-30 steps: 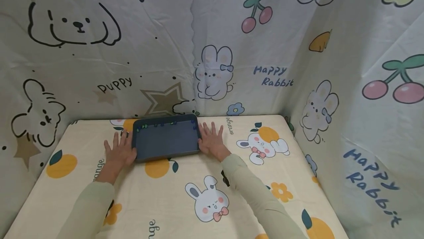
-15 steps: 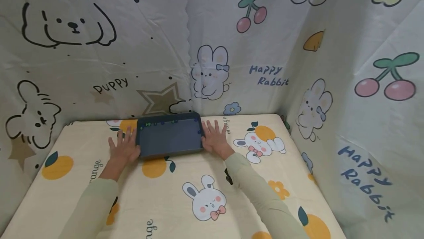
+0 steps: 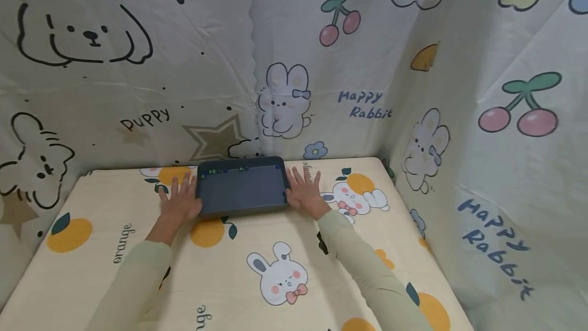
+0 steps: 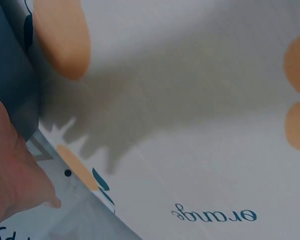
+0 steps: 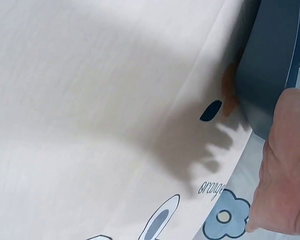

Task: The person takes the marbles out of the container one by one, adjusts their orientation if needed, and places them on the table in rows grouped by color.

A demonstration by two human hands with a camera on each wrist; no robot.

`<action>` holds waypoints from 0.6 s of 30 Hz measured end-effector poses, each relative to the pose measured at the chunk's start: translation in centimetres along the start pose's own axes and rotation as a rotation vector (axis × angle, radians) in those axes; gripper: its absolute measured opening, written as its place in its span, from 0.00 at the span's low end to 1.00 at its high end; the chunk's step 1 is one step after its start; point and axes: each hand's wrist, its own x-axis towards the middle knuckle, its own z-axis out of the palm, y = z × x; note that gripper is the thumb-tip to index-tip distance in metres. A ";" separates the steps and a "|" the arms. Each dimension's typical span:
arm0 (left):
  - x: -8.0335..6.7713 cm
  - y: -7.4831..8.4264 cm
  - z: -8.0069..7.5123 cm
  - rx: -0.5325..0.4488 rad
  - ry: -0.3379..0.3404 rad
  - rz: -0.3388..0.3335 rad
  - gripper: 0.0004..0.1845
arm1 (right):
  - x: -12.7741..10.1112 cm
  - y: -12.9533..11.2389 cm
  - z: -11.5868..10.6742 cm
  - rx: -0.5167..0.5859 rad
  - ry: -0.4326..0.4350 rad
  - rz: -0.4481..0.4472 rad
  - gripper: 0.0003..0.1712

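Fingers of the left hand and right hand are straight and fanned apart, tips pointing away from the person; the thumb side of each hand touches one end of a dark tray, which is flanked by the hands rather than wrapped in them. The tray is at the far edge of the patterned cloth, though whether it rests there or is held just above I cannot tell. Small green and blue pieces line its far inner wall, seen only from the head; both wrist views give just its outer side. Near the left forearm the cloth reads "orange"; beside the right hand the same word is partly covered in the head view but readable from the right wrist, where a blue flower also shows large. From the left wrist, "orange" appears upside down. Farther out, pale sleeves run back, and the curtain bears "PUPPY" and, twice, "Happy Rabbit".
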 end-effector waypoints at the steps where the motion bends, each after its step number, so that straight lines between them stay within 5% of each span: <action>1: 0.0 0.2 0.1 0.003 -0.002 0.001 0.37 | -0.1 0.2 0.0 0.003 -0.002 -0.001 0.37; 18: 1.0 3.4 0.4 0.017 -0.030 0.037 0.37 | -1.2 3.2 0.3 0.021 -0.029 0.031 0.37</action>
